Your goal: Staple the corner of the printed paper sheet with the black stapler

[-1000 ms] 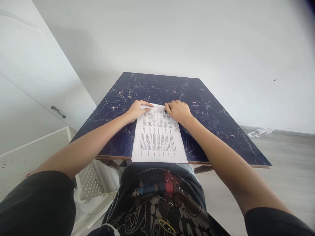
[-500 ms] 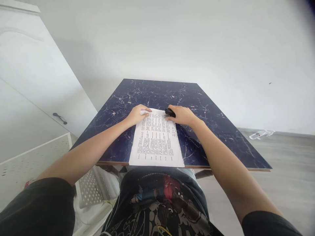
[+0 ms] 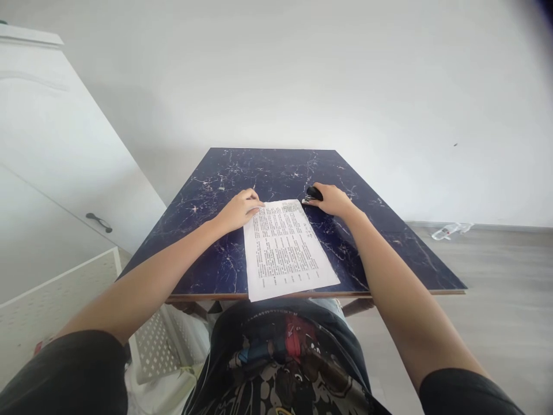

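A printed white paper sheet (image 3: 285, 249) lies on the dark blue marbled table (image 3: 268, 173), turned a little so its near end points right. My left hand (image 3: 238, 210) pinches the sheet's far left corner, fingers curled. My right hand (image 3: 332, 200) rests on the table just right of the sheet's far right corner, closed over a small black stapler (image 3: 313, 194) whose metal tip touches the paper's edge.
A white cabinet with a dark handle (image 3: 98, 222) stands at the left. A white perforated rack (image 3: 159, 340) sits below the table's left side. A clear plastic bottle (image 3: 449, 230) lies on the grey floor by the wall at the right.
The sheet has swung clockwise, its near end now to the right. My right hand has slid right off the paper with the black stapler. The left hand stays on the far left corner.
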The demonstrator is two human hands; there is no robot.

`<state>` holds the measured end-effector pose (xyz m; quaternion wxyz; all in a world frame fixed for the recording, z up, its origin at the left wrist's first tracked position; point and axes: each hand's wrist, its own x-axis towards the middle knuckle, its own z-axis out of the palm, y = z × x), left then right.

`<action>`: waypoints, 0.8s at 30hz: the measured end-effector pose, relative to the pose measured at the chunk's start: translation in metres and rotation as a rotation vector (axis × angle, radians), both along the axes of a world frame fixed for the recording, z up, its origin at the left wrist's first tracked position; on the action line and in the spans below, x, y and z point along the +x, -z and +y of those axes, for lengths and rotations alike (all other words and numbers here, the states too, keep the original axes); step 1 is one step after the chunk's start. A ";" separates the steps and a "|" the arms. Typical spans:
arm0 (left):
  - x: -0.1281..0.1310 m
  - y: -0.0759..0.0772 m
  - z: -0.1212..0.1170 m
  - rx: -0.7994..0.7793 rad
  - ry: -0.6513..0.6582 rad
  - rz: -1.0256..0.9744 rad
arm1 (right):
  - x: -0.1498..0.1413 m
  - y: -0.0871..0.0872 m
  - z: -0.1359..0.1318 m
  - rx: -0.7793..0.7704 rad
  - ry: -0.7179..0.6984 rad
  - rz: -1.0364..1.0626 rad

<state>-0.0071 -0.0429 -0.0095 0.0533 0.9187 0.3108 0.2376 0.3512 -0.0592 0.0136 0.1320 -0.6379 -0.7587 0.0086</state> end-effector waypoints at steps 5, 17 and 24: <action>0.004 -0.006 -0.010 -0.070 0.089 0.173 | 0.013 0.000 0.001 0.041 0.076 0.062; 0.002 -0.001 -0.008 -0.061 0.072 0.215 | 0.007 -0.010 -0.009 0.167 0.026 0.145; 0.004 -0.002 -0.010 -0.096 0.084 0.214 | -0.044 -0.013 -0.017 0.164 -0.481 0.031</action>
